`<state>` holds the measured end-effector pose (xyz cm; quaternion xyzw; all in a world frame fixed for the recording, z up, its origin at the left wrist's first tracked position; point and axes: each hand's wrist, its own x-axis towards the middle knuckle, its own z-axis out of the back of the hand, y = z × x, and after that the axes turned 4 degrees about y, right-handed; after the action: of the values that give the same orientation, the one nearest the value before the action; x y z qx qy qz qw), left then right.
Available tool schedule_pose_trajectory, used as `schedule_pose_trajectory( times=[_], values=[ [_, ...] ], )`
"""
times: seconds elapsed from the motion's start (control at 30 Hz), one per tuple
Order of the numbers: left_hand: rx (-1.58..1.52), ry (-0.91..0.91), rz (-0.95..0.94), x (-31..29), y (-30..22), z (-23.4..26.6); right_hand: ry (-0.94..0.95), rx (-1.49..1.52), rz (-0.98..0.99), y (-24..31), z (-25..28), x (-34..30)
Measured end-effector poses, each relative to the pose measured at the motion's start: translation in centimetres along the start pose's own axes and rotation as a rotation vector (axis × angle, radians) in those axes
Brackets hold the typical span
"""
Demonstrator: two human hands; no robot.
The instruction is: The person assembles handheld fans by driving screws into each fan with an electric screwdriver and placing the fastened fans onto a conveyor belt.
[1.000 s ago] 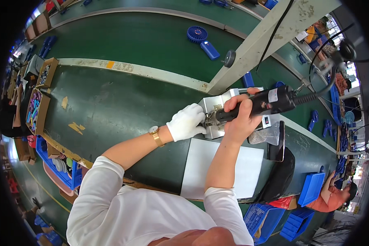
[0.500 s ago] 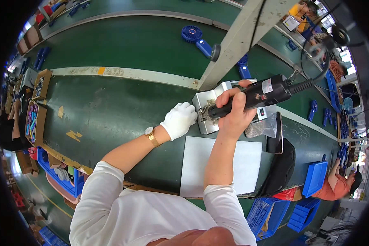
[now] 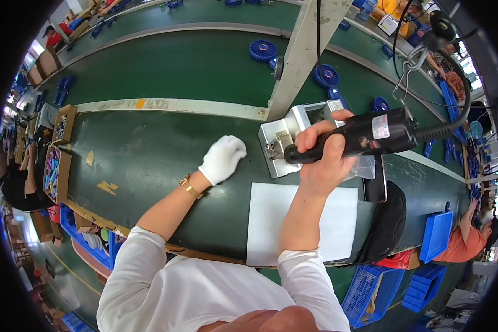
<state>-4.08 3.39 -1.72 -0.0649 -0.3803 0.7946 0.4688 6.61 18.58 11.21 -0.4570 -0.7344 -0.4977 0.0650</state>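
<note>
My right hand (image 3: 327,155), bare, is wrapped round a black electric screwdriver (image 3: 365,134), held nearly level with its cable end to the right. Its nose points left at the front of a silver screw feeder (image 3: 274,133); I cannot tell if the tip touches it. On the bench left of the feeder, apart from it, is my left hand (image 3: 223,160) in a white glove. Its fingers are curled in, and whatever they may hold is hidden. A white foam sheet (image 3: 265,221) lies under my right forearm. Beside it are a clear plastic bag (image 3: 362,167) and a dark phone (image 3: 375,185).
A metal post (image 3: 301,61) rises behind the feeder. Blue handheld fans (image 3: 262,50) lie on the green belt (image 3: 177,61) beyond the rail. A cable (image 3: 442,130) and hook (image 3: 409,66) hang at right. Parts boxes (image 3: 62,171) stand left; a black pouch (image 3: 386,224) lies right.
My left hand has drawn back left from the feeder. The screwdriver in my right hand has shifted slightly right from the feeder's front. Fans on the belt have moved right relative to the post.
</note>
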Motion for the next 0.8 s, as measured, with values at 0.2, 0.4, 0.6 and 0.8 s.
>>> schedule_pose_trajectory(
  times=[0.2,0.4,0.6,0.8],
  values=[
    [-0.086,-0.110,0.152,-1.7,0.4,1.2,0.015,-0.118,-0.042,0.0,-0.6,0.2],
    [0.108,-0.022,-0.065,-1.4,-0.2,-0.3,0.017,0.005,-0.004,-0.6,-0.7,-0.1],
    [0.303,0.163,-0.147,0.1,-1.3,-0.3,0.037,-0.005,-0.009,-0.7,-0.7,-0.1],
    [0.563,0.207,-0.196,0.2,-1.6,-0.7,0.009,-0.030,-0.054,-1.2,-1.3,-0.4]
  ],
)
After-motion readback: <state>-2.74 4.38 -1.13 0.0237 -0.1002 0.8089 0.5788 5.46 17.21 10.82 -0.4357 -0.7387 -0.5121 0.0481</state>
